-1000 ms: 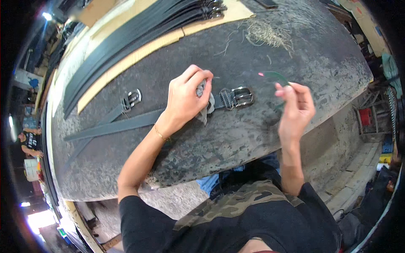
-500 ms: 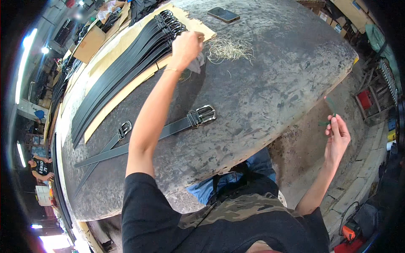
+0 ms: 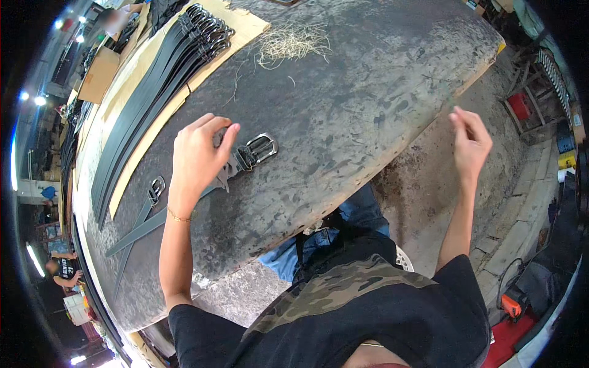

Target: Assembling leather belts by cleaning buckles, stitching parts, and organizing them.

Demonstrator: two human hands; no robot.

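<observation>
My left hand (image 3: 199, 153) is over the table with its fingers curled and the thumb out. A crumpled grey cloth (image 3: 227, 175) hangs under its palm, over a dark belt (image 3: 144, 234). That belt's silver buckle (image 3: 262, 147) lies just right of the hand. A second, narrower belt crosses under it, its buckle (image 3: 157, 189) left of my wrist. My right hand (image 3: 472, 144) is raised off the table's right edge, thumb and fingertips pinched together. What they hold, if anything, is too small and blurred to name.
A row of black belts (image 3: 144, 101) with buckles lies on cardboard (image 3: 242, 30) at the far left of the dark table (image 3: 368, 104). A heap of pale thread ends (image 3: 294, 44) sits beside it. A red box (image 3: 519, 106) rests on a wooden frame at right.
My left hand has come back from the belt row toward the loose belt, and the grey cloth has come with it. The thin green thing in my right hand no longer shows clearly.
</observation>
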